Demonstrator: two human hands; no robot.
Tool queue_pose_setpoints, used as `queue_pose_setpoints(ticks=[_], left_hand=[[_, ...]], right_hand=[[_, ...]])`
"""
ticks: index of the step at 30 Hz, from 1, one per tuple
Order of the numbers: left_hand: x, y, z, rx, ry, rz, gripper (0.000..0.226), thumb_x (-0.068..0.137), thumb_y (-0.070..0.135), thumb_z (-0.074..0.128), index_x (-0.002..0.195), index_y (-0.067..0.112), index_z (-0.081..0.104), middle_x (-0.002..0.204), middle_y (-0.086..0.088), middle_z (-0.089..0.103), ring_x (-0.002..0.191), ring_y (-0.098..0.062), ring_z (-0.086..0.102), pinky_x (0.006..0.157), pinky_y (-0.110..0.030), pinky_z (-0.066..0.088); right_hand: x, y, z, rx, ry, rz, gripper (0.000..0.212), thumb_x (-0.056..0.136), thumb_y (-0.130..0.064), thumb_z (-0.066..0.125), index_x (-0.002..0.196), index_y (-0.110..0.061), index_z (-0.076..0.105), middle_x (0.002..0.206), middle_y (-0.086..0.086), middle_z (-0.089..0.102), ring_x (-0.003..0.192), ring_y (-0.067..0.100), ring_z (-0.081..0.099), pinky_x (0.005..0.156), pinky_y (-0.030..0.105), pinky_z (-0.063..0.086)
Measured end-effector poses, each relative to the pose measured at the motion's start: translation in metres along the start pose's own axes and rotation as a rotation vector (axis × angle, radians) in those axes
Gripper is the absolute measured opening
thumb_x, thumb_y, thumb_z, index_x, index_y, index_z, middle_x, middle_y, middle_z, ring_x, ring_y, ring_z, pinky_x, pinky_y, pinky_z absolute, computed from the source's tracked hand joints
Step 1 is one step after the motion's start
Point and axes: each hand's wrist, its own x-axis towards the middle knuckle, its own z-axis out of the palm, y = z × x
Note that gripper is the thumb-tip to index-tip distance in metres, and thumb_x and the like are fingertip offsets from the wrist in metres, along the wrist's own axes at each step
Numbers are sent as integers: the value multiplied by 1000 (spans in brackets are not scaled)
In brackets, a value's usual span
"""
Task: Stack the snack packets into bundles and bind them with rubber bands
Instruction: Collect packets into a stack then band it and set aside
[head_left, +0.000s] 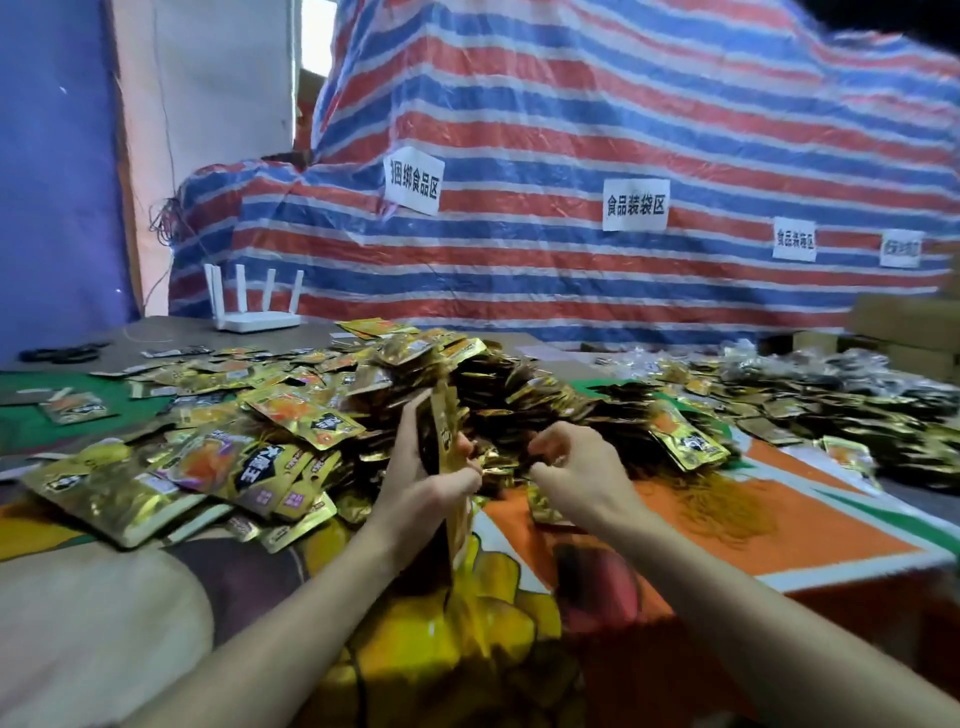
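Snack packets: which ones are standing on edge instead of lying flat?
The small stack gripped in the left hand, held upright before the pile; the rest lie loose on the table.

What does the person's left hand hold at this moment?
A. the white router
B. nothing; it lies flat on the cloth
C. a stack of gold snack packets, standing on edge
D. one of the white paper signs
C: the left hand grips a stack of gold snack packets held on edge in front of the big pile, while the white router stands untouched at the far left of the table.
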Motion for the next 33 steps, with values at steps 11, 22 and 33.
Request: queue_pose_setpoints(ticks=[11, 22, 33], left_hand=[[-10, -10, 1, 65, -40, 47, 86, 61, 19, 81, 138, 16, 41, 103, 0, 59, 92, -15, 63, 84, -24, 53], [-9, -15, -4, 52, -44, 35, 86, 61, 20, 80, 138, 23, 41, 104, -8, 55, 92, -22, 61, 80, -27, 55], [-7, -19, -3, 30, -33, 23, 81, 62, 21, 79, 134, 24, 43, 103, -6, 56, 89, -16, 61, 76, -21, 53]], right_hand=[[12, 94, -90, -705, -369, 328, 17, 83, -4, 58, 69, -11, 53, 65, 6, 60, 56, 19, 60, 42, 22, 41], [21, 77, -84, -645, -160, 267, 10, 77, -5, 71, 70, -6, 63, 66, 9, 61, 63, 25, 61, 48, 25, 40], [20, 67, -95, -816, -40, 162, 3, 80, -14, 67, 78, -17, 67, 75, 3, 63, 66, 22, 61, 51, 26, 40]])
